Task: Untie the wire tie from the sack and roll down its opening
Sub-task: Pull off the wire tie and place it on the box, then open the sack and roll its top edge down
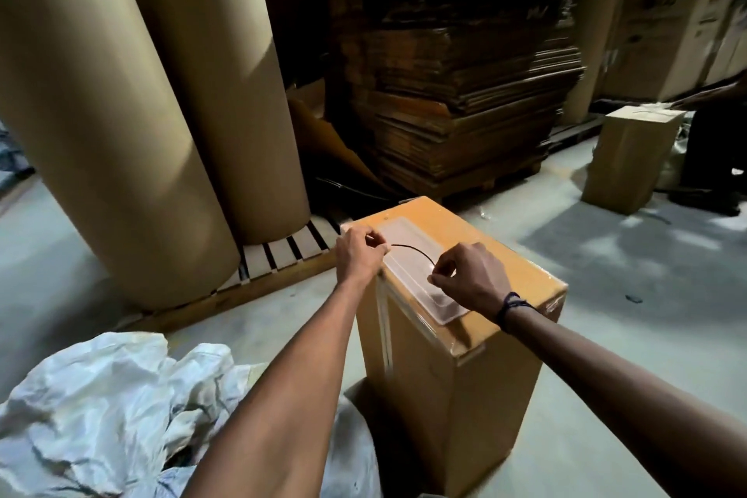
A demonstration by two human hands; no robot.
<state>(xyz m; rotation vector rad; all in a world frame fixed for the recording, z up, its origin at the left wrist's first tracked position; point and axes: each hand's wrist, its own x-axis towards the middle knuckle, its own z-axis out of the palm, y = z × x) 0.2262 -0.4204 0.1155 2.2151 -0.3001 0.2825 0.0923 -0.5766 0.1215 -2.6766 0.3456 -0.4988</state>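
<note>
A dim storeroom with a pale concrete floor (606, 255): two big paper rolls (121, 113) stand far left on a pallet (283, 255), and a stack of flattened cartons (465, 85) sits behind. A tall taped box (465, 376) stands just in front of me, with a clear plastic pouch (420, 267) stuck on its top. Over that top I hold the wire tie (412, 249) stretched in a shallow arc, my left hand (357, 255) pinching one end and my right hand (471, 279) pinching the other. The white sack (101, 408) lies crumpled on the floor near left, beside my left forearm. A smaller box (630, 158) stands far right.
</note>
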